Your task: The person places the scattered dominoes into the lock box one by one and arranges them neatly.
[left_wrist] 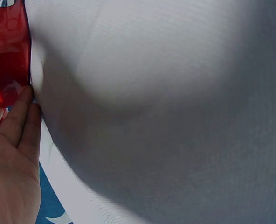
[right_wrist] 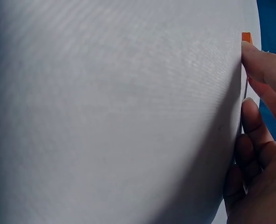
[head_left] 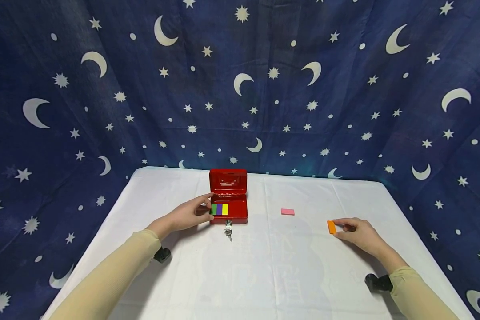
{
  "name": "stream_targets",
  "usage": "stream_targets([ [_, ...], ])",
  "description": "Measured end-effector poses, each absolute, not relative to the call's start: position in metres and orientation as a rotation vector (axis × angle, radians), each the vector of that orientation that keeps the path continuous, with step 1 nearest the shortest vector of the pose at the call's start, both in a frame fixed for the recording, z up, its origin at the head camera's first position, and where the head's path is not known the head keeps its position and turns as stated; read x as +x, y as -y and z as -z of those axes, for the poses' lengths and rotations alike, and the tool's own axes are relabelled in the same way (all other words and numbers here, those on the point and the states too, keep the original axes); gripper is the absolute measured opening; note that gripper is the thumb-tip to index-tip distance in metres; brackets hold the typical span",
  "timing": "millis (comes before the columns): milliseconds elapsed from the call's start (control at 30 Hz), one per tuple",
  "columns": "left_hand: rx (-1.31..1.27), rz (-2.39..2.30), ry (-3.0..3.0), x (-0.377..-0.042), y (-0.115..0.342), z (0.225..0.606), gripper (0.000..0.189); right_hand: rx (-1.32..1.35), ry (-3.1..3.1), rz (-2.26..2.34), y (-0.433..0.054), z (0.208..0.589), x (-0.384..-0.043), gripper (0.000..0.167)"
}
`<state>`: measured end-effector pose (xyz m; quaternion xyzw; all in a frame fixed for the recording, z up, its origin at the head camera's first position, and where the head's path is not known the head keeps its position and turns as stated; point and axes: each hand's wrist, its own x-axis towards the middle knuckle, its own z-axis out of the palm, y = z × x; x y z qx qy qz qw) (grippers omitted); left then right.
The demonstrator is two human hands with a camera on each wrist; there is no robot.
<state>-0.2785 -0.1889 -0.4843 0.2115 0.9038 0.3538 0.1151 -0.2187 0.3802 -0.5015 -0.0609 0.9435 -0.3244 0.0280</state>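
Note:
A small red cash box [head_left: 237, 214] stands with its lid up, a keyed lock hanging at its front. Green, purple and yellow blocks [head_left: 219, 209] lie side by side at its left inside. My left hand [head_left: 188, 214] touches the box's left end, thumb by the front corner and index finger near the hinge. In the left wrist view, fairly straight fingers [left_wrist: 17, 119] reach the red wall's end. Far to the right, my right hand [head_left: 360, 234] pinches an orange block [head_left: 331, 227] between thumb and index finger, low over the white cloth. The other fingers [right_wrist: 252, 116] are bent.
A pink block [head_left: 287, 212] lies on the white-covered table [head_left: 240, 275], between the box and my right hand. A dark blue curtain [head_left: 272, 106] with moons and stars stands behind and beside the table. Black wrist mounts [head_left: 378, 282] sit under both forearms.

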Motion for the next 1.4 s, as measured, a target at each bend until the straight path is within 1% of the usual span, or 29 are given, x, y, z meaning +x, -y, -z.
stream_targets([
  [200,0.608,-1.013,-2.66,-0.279,0.189,0.484,0.032,-0.191,-2.915,0.997,-0.376,0.498,-0.221,0.051],
  [433,0.613,-1.005,-2.669,-0.279,0.188,0.484,0.032,-0.215,-2.914,1.039,-0.361,0.495,-0.232,0.051],
  [733,0.607,-1.007,-2.663,-0.279,0.187,0.483,0.031,-0.302,-2.933,1.081,-0.319,0.481,-0.243,0.047],
  [1400,0.601,-1.008,-2.668,-0.278,0.188,0.484,0.03,-0.516,-2.869,1.204,-0.231,0.47,-0.271,0.038],
])
